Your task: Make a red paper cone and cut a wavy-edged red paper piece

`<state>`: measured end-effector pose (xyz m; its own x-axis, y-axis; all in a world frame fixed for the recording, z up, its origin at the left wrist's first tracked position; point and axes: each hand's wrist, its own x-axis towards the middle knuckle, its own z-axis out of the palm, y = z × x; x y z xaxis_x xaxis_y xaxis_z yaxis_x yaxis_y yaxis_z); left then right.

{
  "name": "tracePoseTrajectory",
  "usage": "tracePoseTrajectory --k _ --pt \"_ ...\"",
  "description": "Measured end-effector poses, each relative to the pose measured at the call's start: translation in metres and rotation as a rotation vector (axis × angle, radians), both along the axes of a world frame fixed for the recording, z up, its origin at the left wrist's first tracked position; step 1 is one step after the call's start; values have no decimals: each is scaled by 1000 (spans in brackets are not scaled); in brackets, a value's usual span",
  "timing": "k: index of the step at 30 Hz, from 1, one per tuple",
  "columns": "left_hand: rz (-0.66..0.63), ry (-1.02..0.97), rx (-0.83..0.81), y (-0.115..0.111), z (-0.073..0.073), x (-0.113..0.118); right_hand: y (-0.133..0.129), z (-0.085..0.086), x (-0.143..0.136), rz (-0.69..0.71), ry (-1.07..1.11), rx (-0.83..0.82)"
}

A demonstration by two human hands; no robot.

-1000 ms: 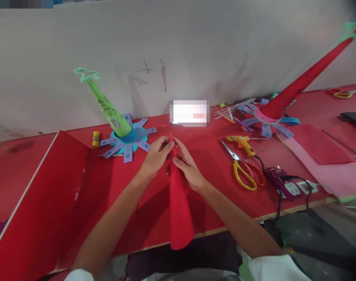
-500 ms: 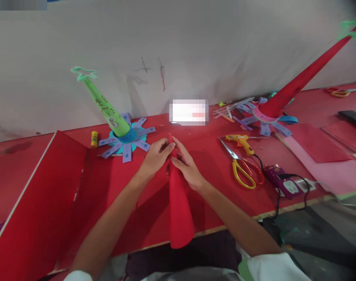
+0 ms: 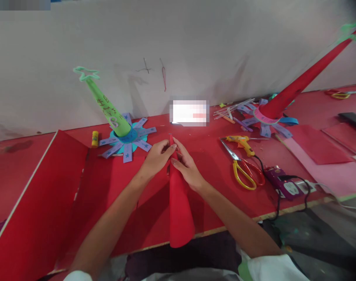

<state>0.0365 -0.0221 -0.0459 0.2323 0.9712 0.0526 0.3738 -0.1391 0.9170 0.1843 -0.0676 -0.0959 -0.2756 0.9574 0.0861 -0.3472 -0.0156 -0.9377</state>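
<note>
A red paper cone point(image 3: 180, 210), rolled narrow at its tip, is held at center in both hands point(image 3: 172, 158). Its wide end points toward the bottom of the frame.

So there's a pixelated patch covering whatever's at the back edge of the tabletop point(image 3: 207, 156). The green topper point(image 3: 352, 32) on the tall red cone point(image 3: 309, 76) is pretty blurry, and the black object point(image 3: 352, 120) gets cut off at the right.

Red table point(image 3: 207, 203) bearing scissors point(image 3: 238, 164), glue gun point(image 3: 241, 143) and glue stick point(image 3: 95, 139).
</note>
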Motion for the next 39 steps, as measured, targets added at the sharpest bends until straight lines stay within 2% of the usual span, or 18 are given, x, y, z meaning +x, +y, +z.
tracePoseTrajectory --k 8,12,15,19,25,29,35,39 --pt "-8 4 7 0 1 -1 2 -1 0 -23 -103 82" --pt "-2 13 22 0 1 0 1 0 0 -32 -114 63" --pt "21 -81 -11 1 2 0 -1 1 1 11 -72 5" --pt "125 -324 -94 10 4 -9 1 3 6 132 -34 -23" --pt "319 -433 3 27 8 -34 6 5 13 275 -247 216" --pt "304 -413 21 28 7 -39 6 3 11 303 -270 279" --pt "255 -390 68 30 3 -38 6 4 10 287 -254 285" --pt "235 -379 51 31 7 -42 6 2 11 287 -276 276"
